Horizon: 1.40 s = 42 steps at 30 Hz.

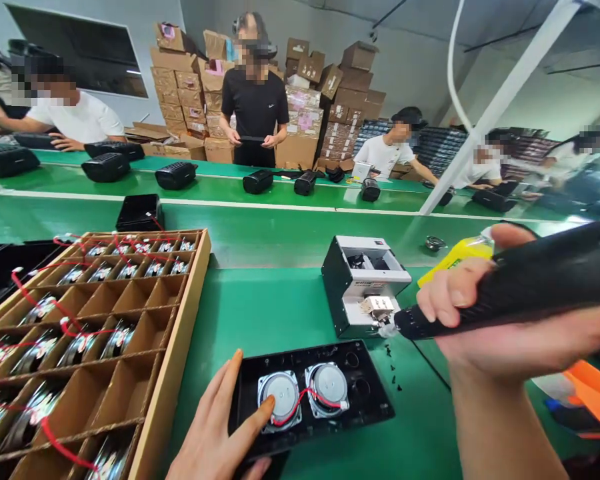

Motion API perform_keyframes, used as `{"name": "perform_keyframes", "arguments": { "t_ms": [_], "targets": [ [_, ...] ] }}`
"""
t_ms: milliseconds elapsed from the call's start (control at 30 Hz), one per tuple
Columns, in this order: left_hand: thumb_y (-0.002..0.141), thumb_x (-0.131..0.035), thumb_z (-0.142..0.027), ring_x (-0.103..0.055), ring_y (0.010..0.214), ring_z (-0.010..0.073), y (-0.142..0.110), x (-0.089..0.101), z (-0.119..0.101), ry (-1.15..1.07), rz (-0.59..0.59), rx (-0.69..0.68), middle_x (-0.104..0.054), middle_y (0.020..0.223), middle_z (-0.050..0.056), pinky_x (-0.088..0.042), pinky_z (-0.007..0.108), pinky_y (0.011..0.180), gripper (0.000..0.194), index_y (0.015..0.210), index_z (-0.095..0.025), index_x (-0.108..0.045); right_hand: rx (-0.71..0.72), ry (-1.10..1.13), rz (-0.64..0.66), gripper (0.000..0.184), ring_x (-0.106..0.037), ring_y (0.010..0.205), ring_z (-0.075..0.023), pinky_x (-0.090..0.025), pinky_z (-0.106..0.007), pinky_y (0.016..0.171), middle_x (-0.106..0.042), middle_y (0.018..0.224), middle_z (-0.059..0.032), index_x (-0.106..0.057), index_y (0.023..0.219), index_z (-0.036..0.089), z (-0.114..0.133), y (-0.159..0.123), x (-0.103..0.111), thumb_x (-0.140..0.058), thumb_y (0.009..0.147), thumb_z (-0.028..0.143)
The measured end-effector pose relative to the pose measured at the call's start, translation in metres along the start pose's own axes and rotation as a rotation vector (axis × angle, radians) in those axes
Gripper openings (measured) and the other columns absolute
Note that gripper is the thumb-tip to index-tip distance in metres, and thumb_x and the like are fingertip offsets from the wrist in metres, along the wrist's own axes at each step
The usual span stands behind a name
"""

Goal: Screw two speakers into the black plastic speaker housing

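Observation:
My left hand (220, 427) lies open on a black speaker panel (365, 393), one finger pressing the left of two round silver speakers (281, 395). The right speaker (329, 385) sits beside it, joined by a red wire. My right hand (485, 320) is closed round a black electric screwdriver (520, 283), whose tip touches a white and black screw feeder box (363, 280) just behind the panel. A few small black screws (393, 373) lie on the green mat near the tip.
A cardboard divider tray (175, 313) at left holds several speakers with red wires. A green conveyor (260, 220) carries black speaker housings. Several people work across it before stacked cartons (325, 93). A yellow object (455, 257) and an orange one (593, 393) lie at right.

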<state>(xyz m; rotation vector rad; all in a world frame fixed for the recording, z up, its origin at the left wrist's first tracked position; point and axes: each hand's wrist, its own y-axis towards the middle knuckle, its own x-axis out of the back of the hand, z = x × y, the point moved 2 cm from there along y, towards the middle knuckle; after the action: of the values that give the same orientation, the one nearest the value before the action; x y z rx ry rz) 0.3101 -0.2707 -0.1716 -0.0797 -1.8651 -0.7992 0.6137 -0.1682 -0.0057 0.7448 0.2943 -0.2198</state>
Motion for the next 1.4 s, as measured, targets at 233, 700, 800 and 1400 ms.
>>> {"name": "perform_keyframes", "arguments": {
  "t_ms": [233,700,800,1400],
  "targets": [
    [0.080,-0.069,0.001,-0.031,0.156,0.0423,0.000,0.011,-0.019,-0.041,0.074,0.116,-0.008,0.178,0.012,-0.055,0.057,0.109,0.075,0.146,-0.033,-0.056,-0.134,0.179,0.128,0.056,-0.038,0.032,-0.0143,-0.029,-0.028,0.026,-0.048,0.049,0.0070,-0.074,0.107,0.029,0.000,-0.020,-0.077,-0.068,0.081,0.079],
    [0.080,-0.070,0.000,-0.024,0.159,0.0425,0.006,0.018,-0.029,-0.162,0.189,0.269,-0.012,0.176,0.013,-0.043,0.065,0.119,0.077,0.147,-0.035,-0.056,-0.359,0.349,0.460,0.067,-0.048,0.042,-0.0135,-0.041,-0.026,0.039,-0.057,0.066,0.0031,-0.061,0.126,0.025,-0.077,-0.082,-0.137,-0.046,0.095,0.083],
    [0.083,-0.069,-0.002,-0.024,0.159,0.0418,0.007,0.018,-0.030,-0.165,0.186,0.264,-0.014,0.176,0.015,-0.044,0.064,0.119,0.072,0.147,-0.033,-0.056,-0.377,0.343,0.465,0.066,-0.049,0.043,-0.0128,-0.041,-0.026,0.041,-0.057,0.067,0.0032,-0.061,0.127,0.024,-0.081,-0.086,-0.136,-0.045,0.097,0.080],
    [0.093,-0.067,-0.027,-0.039,0.151,0.0450,0.027,0.034,-0.034,0.015,0.328,0.285,-0.026,0.172,0.020,-0.046,0.069,0.109,0.056,0.148,-0.035,-0.057,-0.386,0.334,0.459,0.067,-0.046,0.041,-0.0128,-0.040,-0.026,0.039,-0.056,0.064,0.0041,-0.062,0.121,0.024,-0.085,-0.084,-0.140,-0.048,0.094,0.083]
  ]
}}
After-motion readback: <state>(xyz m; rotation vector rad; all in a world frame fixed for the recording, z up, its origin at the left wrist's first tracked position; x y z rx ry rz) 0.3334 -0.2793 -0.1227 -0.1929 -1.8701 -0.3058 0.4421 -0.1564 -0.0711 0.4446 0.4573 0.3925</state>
